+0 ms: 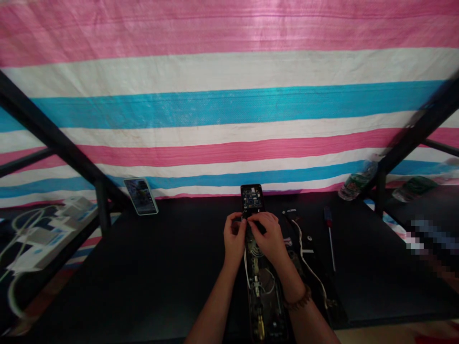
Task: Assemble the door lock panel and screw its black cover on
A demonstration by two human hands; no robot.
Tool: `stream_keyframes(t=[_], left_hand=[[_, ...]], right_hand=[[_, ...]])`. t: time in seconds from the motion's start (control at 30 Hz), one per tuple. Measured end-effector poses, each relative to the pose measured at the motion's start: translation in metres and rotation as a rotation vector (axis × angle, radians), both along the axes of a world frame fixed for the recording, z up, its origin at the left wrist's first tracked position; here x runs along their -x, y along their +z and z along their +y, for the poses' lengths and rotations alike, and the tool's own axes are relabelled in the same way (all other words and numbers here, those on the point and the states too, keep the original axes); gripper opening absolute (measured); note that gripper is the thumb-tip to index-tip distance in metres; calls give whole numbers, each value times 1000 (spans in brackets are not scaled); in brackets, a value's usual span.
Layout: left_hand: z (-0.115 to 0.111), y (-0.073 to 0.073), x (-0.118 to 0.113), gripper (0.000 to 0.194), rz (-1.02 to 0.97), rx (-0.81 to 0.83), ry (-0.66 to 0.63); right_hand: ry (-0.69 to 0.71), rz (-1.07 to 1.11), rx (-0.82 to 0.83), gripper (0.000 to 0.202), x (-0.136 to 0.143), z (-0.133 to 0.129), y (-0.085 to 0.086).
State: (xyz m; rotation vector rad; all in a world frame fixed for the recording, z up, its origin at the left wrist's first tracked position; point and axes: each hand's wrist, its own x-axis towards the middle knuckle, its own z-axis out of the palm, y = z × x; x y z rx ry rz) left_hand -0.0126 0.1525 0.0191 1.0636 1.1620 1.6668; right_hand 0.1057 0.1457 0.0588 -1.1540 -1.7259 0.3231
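Note:
A long, narrow black device housing (pixel 268 306) lies opened on the black table, its long side running away from me. At its far end a circuit board (pixel 251 195) is exposed; toward the near end sit metal parts and a brass-coloured fitting (pixel 261 327). My left hand (pixel 234 241) is closed in a pinch just below the board. Beside it, the fingertips of my right hand (pixel 268 234) are pinched too, almost meeting the left ones. Whatever they hold is too small to make out. A thin white wire (pixel 246 267) runs along the housing's left side under my hands.
Right of the housing lie a white cable (pixel 308 265), a small round white piece (pixel 309 238) and a screwdriver (pixel 329 234). A phone (pixel 141 197) leans at the back left, a plastic bottle (pixel 356 182) at the back right. Black frame bars (pixel 103 205) flank the table; a power strip (pixel 43 251) is far left.

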Motion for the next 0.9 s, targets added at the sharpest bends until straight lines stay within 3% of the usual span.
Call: stream_keyframes(t=[0.47, 0.9], left_hand=[[-1, -4, 0, 41, -2, 3, -46], [1, -8, 2, 36, 42, 5, -27]], right_hand=[[4, 41, 12, 20, -1, 0, 0], [-10, 49, 24, 17, -1, 2, -3]])
